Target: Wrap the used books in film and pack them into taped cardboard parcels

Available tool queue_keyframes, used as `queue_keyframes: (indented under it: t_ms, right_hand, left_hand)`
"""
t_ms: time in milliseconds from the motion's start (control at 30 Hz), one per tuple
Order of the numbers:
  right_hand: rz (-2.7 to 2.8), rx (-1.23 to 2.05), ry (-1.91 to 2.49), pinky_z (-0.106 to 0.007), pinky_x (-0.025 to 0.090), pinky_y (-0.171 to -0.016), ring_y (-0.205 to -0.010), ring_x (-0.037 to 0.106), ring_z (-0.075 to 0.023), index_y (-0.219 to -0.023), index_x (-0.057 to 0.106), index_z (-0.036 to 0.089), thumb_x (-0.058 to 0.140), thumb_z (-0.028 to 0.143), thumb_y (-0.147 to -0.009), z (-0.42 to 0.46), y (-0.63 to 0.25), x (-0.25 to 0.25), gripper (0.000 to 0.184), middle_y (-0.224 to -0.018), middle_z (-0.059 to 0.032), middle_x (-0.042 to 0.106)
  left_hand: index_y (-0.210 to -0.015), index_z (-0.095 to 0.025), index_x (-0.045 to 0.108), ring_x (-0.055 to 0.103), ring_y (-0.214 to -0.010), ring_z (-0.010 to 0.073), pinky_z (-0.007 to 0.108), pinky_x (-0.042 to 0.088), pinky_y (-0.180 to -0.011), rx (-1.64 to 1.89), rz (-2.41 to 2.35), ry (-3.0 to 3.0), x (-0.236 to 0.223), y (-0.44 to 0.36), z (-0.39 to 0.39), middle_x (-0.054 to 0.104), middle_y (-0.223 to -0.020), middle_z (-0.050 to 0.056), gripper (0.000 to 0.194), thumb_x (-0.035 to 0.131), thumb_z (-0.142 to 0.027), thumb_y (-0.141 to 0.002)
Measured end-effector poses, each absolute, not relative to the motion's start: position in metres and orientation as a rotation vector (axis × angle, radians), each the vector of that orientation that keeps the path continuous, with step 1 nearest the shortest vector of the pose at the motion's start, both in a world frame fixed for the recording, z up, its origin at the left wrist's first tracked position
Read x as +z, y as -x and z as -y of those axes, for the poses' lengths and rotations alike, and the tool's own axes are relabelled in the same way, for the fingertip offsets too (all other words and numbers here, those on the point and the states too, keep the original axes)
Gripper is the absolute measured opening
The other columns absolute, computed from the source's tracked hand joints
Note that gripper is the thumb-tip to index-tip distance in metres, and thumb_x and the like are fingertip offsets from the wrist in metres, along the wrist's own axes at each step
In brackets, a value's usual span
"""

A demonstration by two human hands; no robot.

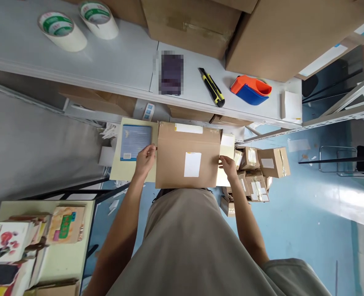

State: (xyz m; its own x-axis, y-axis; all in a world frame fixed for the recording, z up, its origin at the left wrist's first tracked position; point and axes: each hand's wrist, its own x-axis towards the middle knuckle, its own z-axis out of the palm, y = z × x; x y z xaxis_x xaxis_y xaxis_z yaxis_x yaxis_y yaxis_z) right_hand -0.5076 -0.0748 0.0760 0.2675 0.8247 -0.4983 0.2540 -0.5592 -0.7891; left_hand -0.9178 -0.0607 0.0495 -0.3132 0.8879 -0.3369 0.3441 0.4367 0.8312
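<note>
A brown cardboard box lies in front of my body, with a white label on its upper face and a second white label near its far edge. At its left side my left hand is closed, thumb and fingers pinched at the box's edge. Opposite it, my right hand has its fingers closed at the right edge of the box. Part of the fingertips on both sides is hidden. Left of the box, a blue book rests on the pale yellow table.
A grey shelf across the back holds tape rolls, a yellow-black utility knife, an orange-blue tape dispenser and large cartons. Small parcels are piled on the floor at right. Books lie on a left-hand table.
</note>
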Motion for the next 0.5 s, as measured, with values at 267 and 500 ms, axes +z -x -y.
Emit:
queue_keyframes:
  t_ms: [267,500]
  right_hand:
    - [0.814,1.336,1.860,-0.044,0.072,-0.080,-0.106,0.087,-0.0361,-0.109,0.085,0.017,0.072,0.090,-0.088,0.116,0.510,0.128,0.076,-0.117,-0.0184,0.087]
    - [0.704,1.376,1.878,-0.045,0.073,-0.078,-0.108,0.087,-0.0414,-0.085,0.074,0.020,0.081,0.090,-0.079,0.127,0.494,0.105,0.071,-0.095,-0.0146,0.083]
  left_hand:
    - [-0.129,-0.015,0.074,0.086,-0.081,0.0276,0.038,0.071,-0.073,1.052,-1.840,-0.713,0.103,0.907,0.109,0.082,-0.116,0.017,0.084,0.058,-0.089,-0.094]
    - [-0.097,-0.018,0.065,0.089,-0.086,0.0374,0.053,0.076,-0.088,1.027,-1.863,-0.494,0.087,0.897,0.125,0.079,-0.089,0.013,0.058,0.065,-0.075,-0.088]
